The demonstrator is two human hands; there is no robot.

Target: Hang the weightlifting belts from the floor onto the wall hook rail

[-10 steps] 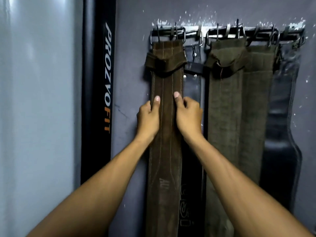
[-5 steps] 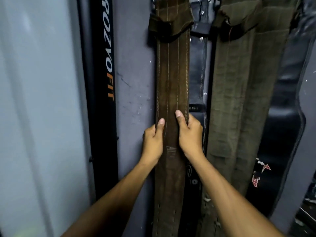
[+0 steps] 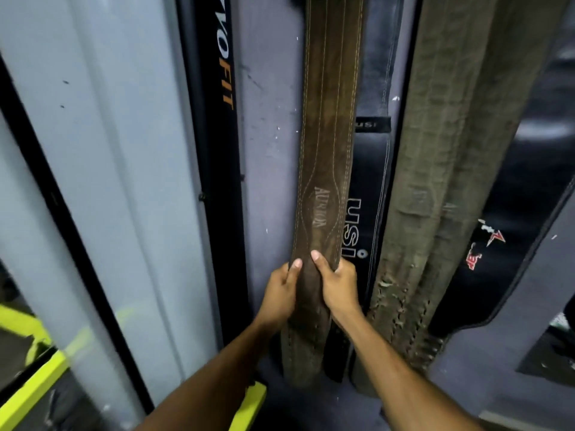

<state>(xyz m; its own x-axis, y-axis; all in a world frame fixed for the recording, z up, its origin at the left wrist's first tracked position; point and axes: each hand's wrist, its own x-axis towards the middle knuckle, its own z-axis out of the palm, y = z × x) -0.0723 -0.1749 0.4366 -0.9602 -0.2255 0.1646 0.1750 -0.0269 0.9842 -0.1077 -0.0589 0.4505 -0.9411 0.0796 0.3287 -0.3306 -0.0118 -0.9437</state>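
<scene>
**Both hands on the lower part of the hanging brown belt**

The long brown suede weightlifting belt (image 3: 326,144), with pale stitching down its length and a stamped oval logo, hangs flat against the grey-purple painted wall (image 3: 270,150). Its top runs out of view at the upper edge, so you cannot see what it hangs from. Your hands sit just below the logo, on the lower part of the belt.

Your left hand (image 3: 280,295) wraps the belt's left edge, thumb laid on the front face, fingers curled behind. Your right hand (image 3: 337,286) does the same on the right edge, thumb on the front, fingers tucked round the back. Both are closed on the brown belt, thumbs close together and pointing up.

Just right of it, and partly behind, hangs a black leather belt with white "USI" lettering (image 3: 370,188). Beside that hang two worn olive-green fabric belts (image 3: 435,181), touching each other, their punched holes showing near the lower ends. Furthest right is a wide black leather belt with a red and white logo (image 3: 510,244).

To the left of the brown belt stands a tall black padded post with white and orange lettering (image 3: 214,150). Beyond it is a pale grey panel (image 3: 109,150), and a bright yellow-green frame (image 3: 28,387) shows in the lower left corner.
</scene>
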